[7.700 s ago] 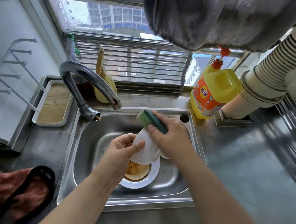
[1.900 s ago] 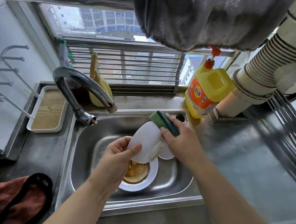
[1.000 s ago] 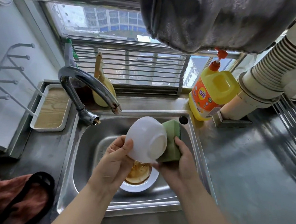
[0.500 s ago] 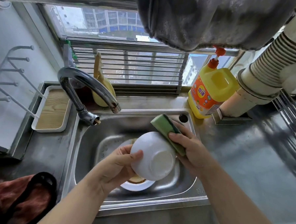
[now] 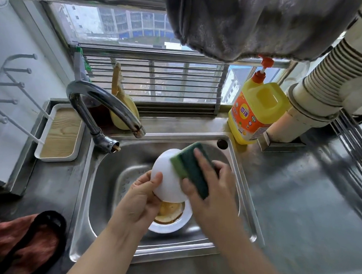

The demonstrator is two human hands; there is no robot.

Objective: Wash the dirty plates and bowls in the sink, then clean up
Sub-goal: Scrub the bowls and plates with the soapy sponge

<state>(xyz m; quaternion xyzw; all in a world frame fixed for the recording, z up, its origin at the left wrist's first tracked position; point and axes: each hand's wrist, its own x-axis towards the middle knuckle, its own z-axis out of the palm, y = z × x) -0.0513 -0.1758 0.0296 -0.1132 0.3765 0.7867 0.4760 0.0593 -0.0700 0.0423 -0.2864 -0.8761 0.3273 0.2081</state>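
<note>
Over the steel sink (image 5: 101, 195) my left hand (image 5: 141, 199) grips a white bowl (image 5: 167, 178) by its near rim, its outside turned up. My right hand (image 5: 210, 190) holds a green sponge (image 5: 191, 171) and presses it on the bowl's right side, thumb under the sponge, fingers on top. Below the bowl a white plate (image 5: 171, 222) with brown and yellow food residue lies on the sink floor, partly hidden by my hands.
A curved tap (image 5: 102, 103) arches over the sink's back left. A yellow detergent bottle (image 5: 257, 111) stands at the back right. A wood-bottomed tray (image 5: 58, 134) sits left; a red cloth with a black strap (image 5: 21, 241) lies front left. Steel counter (image 5: 308, 206) extends right.
The sponge has moved from behind the bowl onto its right side, dark face up. The bowl has risen slightly and tilted, uncovering more of the dirty plate.
</note>
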